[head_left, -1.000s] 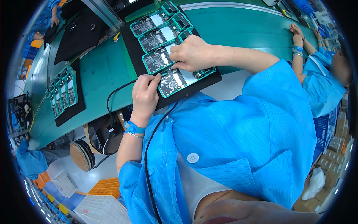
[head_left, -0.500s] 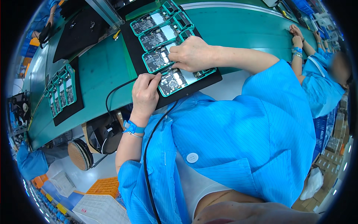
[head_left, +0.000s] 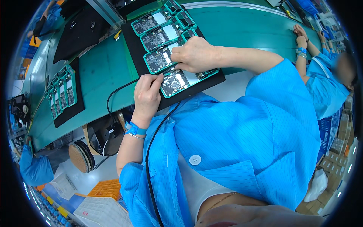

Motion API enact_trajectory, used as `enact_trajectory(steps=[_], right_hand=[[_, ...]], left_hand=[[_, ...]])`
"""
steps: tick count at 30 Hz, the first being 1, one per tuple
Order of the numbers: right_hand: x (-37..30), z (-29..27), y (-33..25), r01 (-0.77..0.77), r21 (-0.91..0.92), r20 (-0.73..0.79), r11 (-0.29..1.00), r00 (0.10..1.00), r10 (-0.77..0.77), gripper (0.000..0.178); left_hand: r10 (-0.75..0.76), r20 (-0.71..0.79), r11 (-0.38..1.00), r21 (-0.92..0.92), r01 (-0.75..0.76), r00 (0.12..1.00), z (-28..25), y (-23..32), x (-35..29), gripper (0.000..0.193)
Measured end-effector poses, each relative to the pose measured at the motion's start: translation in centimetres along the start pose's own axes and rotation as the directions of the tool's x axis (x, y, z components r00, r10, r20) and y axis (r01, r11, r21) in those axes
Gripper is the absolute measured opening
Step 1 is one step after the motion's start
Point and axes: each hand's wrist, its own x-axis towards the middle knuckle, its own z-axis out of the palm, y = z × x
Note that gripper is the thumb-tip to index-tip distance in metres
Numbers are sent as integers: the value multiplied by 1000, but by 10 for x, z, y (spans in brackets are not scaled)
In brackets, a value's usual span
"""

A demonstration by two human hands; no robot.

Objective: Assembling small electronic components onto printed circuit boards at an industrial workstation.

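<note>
Several teal device housings with exposed circuit boards lie in a slanting row on a black mat (head_left: 132, 49). Over the nearest housing (head_left: 174, 85), my left hand (head_left: 146, 96) has thumb and forefinger closed at its upper left corner. A thin dark item shows between my two hands, its kind unclear, and a black cable (head_left: 123, 87) runs up behind my left fingers. My right hand (head_left: 194, 55) bends over the boards with its fingers pinched together. What these fingers hold is hidden. Just above them sits the second housing (head_left: 158, 60). A blue strap (head_left: 135, 129) circles my left wrist.
On the green bench (head_left: 100, 75), a second black mat to the left carries more teal housings (head_left: 62, 92). A metal post (head_left: 106, 13) rises at the back. Co-workers sit at the right and far left. A round stool (head_left: 80, 157) and an orange crate (head_left: 106, 188) stand below.
My hands and the housings stay almost exactly where they were. At the far left edge, co-workers' arms and a blue sleeve have shifted.
</note>
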Motion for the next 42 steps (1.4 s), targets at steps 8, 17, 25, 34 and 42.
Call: enact_trajectory(steps=[8, 17, 25, 34, 42], right_hand=[[1, 1, 1, -9, 1, 30, 1000, 1000, 9, 21], [2, 1, 2, 15, 0, 24, 1000, 1000, -15, 23], [-62, -1, 115, -497, 743, -86, 449, 594, 800, 19], [-36, 39, 116, -322, 911, 385, -258, 434, 815, 18], [-47, 22, 120, -328, 932, 256, -157, 287, 923, 19]], left_hand=[[62, 27, 998, -3, -62, 998, 2, -6, 2, 27], [137, 111, 989, -72, -129, 984, -7, -12, 12, 25], [-405, -26, 914, 28, 405, 914, -32, -12, -31, 26], [-723, 287, 572, -263, 777, 629, -33, 12, -32, 60], [-580, 243, 607, -508, 611, 778, 5, 9, -38, 65]])
